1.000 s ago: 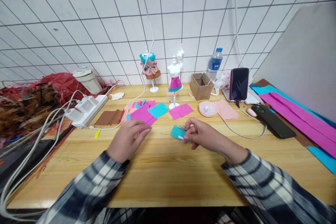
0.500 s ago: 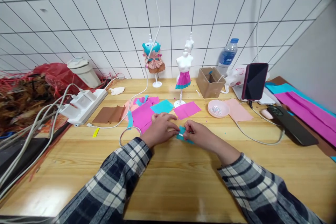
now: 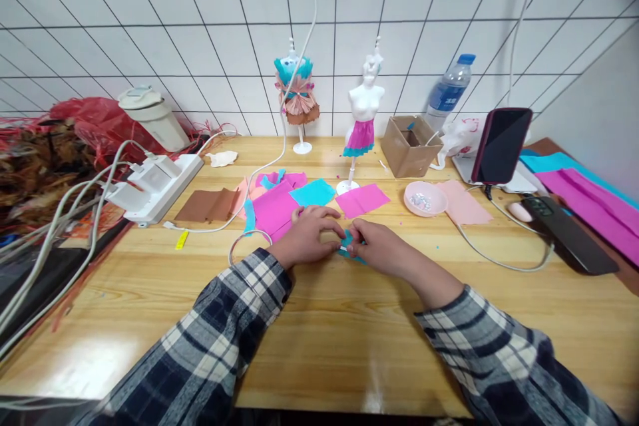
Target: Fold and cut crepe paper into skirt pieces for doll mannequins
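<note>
My plaid sleeves are reaching in from the near edge of the wooden table (image 3: pixel 319 339). My left hand (image 3: pixel 307 236) and my right hand (image 3: pixel 382 251) are meeting at the middle of the table, both pinching a small teal paper piece (image 3: pixel 347 244) between fingertips; the piece is lying just above the tabletop, mostly hidden by my fingers. Just beyond my hands, magenta paper squares (image 3: pixel 362 200) and a teal square (image 3: pixel 313 193) are lying flat, with a brown sheet (image 3: pixel 208 205) to the left and a pink dish of beads (image 3: pixel 426 198) to the right. Farther left, a white power strip (image 3: pixel 154 186) is trailing cables. At the far edge, two small mannequins are standing: one in a teal and brown dress (image 3: pixel 295 96), one in a magenta skirt (image 3: pixel 363 126). A cardboard box (image 3: pixel 410 145), a water bottle (image 3: pixel 449 90) and a propped phone (image 3: pixel 500 145) are standing far right.
</note>
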Demonstrator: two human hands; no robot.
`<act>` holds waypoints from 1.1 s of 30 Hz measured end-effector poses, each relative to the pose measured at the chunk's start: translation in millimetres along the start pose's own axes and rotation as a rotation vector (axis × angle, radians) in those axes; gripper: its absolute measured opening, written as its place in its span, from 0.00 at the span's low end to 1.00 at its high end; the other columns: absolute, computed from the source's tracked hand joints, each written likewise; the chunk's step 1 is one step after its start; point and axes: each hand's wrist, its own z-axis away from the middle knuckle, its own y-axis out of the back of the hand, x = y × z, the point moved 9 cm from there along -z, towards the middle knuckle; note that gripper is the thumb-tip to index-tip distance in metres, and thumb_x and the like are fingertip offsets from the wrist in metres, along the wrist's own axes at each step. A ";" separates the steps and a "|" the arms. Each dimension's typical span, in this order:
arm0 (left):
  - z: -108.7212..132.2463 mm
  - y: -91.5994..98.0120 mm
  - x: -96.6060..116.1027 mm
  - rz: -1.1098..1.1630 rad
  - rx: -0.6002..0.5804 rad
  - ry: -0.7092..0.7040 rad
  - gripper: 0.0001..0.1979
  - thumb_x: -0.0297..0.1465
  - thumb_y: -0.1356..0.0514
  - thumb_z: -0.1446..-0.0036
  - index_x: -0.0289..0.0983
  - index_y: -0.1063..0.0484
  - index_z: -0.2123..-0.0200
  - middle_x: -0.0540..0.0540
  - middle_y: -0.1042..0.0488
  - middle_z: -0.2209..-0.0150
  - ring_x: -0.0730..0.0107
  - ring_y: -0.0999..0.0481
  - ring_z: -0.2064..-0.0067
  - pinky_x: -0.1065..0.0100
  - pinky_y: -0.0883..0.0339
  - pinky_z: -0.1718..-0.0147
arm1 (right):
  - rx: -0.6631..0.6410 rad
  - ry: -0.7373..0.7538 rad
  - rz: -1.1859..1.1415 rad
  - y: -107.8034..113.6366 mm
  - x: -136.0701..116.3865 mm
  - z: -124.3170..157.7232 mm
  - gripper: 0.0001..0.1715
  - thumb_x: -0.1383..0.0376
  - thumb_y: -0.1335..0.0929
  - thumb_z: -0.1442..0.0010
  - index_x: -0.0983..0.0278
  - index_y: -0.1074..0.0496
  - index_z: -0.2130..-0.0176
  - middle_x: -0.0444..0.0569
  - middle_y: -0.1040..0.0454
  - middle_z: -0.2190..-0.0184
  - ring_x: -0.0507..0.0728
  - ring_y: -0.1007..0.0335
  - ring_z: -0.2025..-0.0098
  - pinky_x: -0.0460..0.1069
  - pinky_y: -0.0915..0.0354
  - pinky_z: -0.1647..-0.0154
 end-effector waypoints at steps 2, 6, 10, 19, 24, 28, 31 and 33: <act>0.3 -1.7 -1.0 -0.005 -0.003 -0.008 0.08 0.37 0.36 0.50 0.49 0.23 0.63 0.51 0.30 0.46 0.55 0.38 0.44 0.48 0.56 0.44 | -0.009 0.000 0.014 -2.7 -2.5 -0.9 0.08 0.66 0.33 0.47 0.61 0.40 0.72 0.42 0.31 0.74 0.52 0.39 0.70 0.45 0.48 0.72; 0.2 -2.7 -1.4 0.000 -0.011 -0.005 0.09 0.37 0.36 0.50 0.48 0.23 0.63 0.51 0.31 0.46 0.54 0.38 0.44 0.47 0.57 0.44 | -0.019 -0.030 0.057 -7.0 -1.7 -2.8 0.09 0.65 0.32 0.48 0.61 0.40 0.72 0.43 0.32 0.74 0.53 0.40 0.71 0.45 0.49 0.73; -0.2 -3.5 -1.6 0.008 -0.014 -0.002 0.09 0.36 0.36 0.50 0.48 0.23 0.63 0.51 0.30 0.46 0.54 0.38 0.44 0.47 0.57 0.44 | -0.023 -0.058 0.078 -7.4 -0.3 -4.1 0.08 0.65 0.33 0.49 0.61 0.40 0.72 0.43 0.32 0.74 0.53 0.40 0.71 0.46 0.49 0.74; 1.6 -4.2 -2.2 0.018 -0.030 0.001 0.10 0.41 0.38 0.48 0.49 0.24 0.62 0.52 0.31 0.45 0.56 0.39 0.43 0.47 0.61 0.42 | -0.045 -0.089 0.107 -6.9 -1.9 -5.4 0.06 0.66 0.33 0.48 0.61 0.38 0.72 0.44 0.30 0.73 0.53 0.36 0.70 0.45 0.49 0.73; 2.5 -4.7 -1.3 -0.007 -0.028 0.014 0.11 0.40 0.35 0.51 0.49 0.25 0.61 0.51 0.32 0.44 0.54 0.40 0.42 0.43 0.64 0.42 | -0.053 -0.103 0.118 -7.1 -1.7 -6.2 0.07 0.66 0.32 0.50 0.61 0.38 0.72 0.44 0.29 0.72 0.53 0.35 0.69 0.45 0.48 0.73; 1.2 -6.3 -1.0 -0.012 -0.046 0.015 0.12 0.41 0.36 0.50 0.49 0.25 0.61 0.51 0.33 0.44 0.54 0.40 0.42 0.43 0.63 0.42 | -0.042 -0.104 0.105 -1.6 -6.0 -0.3 0.10 0.61 0.31 0.48 0.61 0.37 0.70 0.43 0.28 0.71 0.53 0.35 0.69 0.45 0.48 0.73; 0.8 -6.7 -1.2 -0.006 -0.070 0.014 0.13 0.41 0.36 0.51 0.50 0.26 0.60 0.50 0.33 0.44 0.54 0.41 0.41 0.42 0.61 0.43 | -0.026 -0.119 0.078 4.0 -5.7 7.3 0.13 0.58 0.30 0.49 0.60 0.37 0.69 0.42 0.28 0.73 0.52 0.35 0.71 0.45 0.48 0.74; 1.0 -6.5 -1.1 -0.008 -0.080 0.009 0.13 0.39 0.35 0.51 0.50 0.27 0.60 0.50 0.34 0.43 0.54 0.41 0.41 0.41 0.61 0.43 | -0.036 -0.138 0.045 5.6 -1.1 12.2 0.12 0.59 0.30 0.49 0.60 0.36 0.68 0.41 0.27 0.75 0.52 0.34 0.73 0.45 0.48 0.74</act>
